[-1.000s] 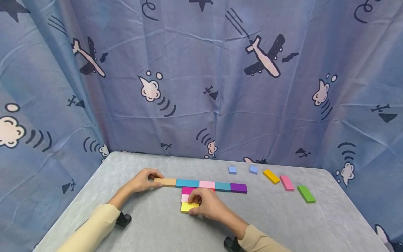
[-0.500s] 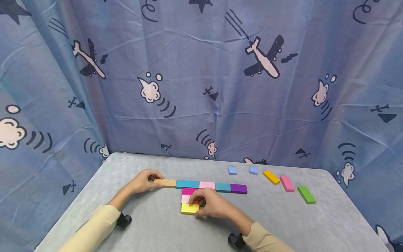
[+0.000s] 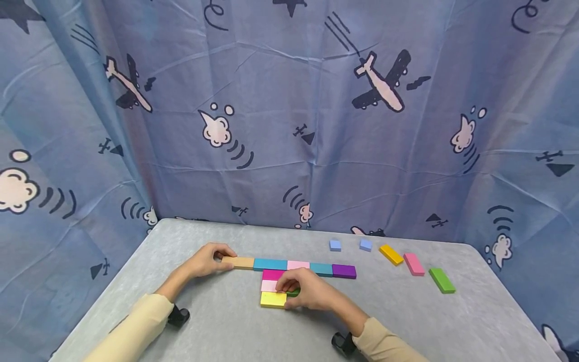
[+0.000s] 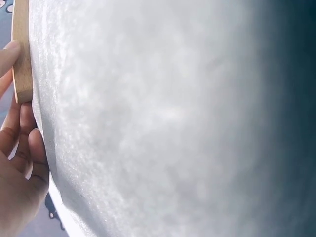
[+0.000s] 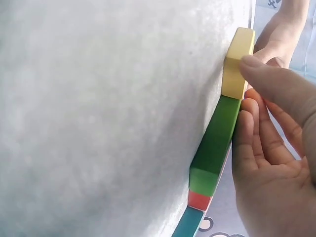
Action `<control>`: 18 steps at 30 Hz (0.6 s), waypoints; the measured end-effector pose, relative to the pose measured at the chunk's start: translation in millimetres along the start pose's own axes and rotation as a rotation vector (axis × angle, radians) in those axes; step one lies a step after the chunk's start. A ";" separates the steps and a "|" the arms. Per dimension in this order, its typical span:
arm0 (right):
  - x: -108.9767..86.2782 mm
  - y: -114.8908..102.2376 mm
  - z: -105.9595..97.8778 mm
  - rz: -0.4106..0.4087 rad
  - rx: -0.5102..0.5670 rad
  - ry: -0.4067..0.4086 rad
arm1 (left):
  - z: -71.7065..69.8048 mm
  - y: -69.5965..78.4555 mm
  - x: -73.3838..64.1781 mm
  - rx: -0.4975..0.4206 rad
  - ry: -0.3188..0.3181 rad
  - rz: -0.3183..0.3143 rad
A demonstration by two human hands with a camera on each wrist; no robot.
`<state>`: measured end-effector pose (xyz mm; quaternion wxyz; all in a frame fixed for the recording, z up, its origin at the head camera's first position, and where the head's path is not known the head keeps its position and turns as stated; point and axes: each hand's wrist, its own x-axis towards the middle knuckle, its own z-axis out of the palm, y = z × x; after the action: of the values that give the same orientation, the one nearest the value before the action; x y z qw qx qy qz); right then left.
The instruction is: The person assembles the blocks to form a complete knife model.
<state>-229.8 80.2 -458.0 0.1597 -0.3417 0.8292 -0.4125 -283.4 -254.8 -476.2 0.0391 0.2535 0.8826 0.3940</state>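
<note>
My left hand (image 3: pixel 205 260) pinches the left end of a tan wooden block (image 3: pixel 243 263), thumb in front and fingers behind. That block begins a straight row with a teal block (image 3: pixel 270 264), a pale pink block (image 3: pixel 298 264), another teal block (image 3: pixel 321 269) and a purple block (image 3: pixel 344 271). In front of the row, my right hand (image 3: pixel 312 289) pinches the right end of a yellow block (image 3: pixel 273 299), thumb (image 5: pixel 253 61) on its near side. Magenta (image 3: pixel 272 274) and light pink (image 3: pixel 269 285) blocks lie behind the yellow one. A green block (image 5: pixel 216 136) beside it is mostly covered by my right hand.
Two small light-blue blocks (image 3: pixel 335 245) lie at the back of the grey table (image 3: pixel 217 322). To their right are an orange block (image 3: pixel 391 255), a pink block (image 3: pixel 413 264) and a loose green block (image 3: pixel 442 280). A patterned curtain (image 3: pixel 271 125) hangs behind.
My right hand has shifted right along the yellow block to its right end, uncovering more of it and a bit of green. My left hand has stayed on the tan block.
</note>
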 end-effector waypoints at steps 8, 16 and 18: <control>0.5 0.0 1.6 -0.001 -0.004 0.016 | 0.1 -0.1 0.0 0.002 0.002 -0.002; -0.7 -0.3 0.9 -0.005 0.004 0.012 | -0.1 1.0 -0.1 0.007 0.003 -0.014; -3.1 -0.5 -1.4 -0.023 0.017 0.021 | 0.0 0.9 -0.2 0.006 0.003 -0.014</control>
<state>-228.1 83.0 -456.8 0.1494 -0.3453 0.8233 -0.4250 -282.9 -254.3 -475.5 0.0399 0.2466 0.8856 0.3914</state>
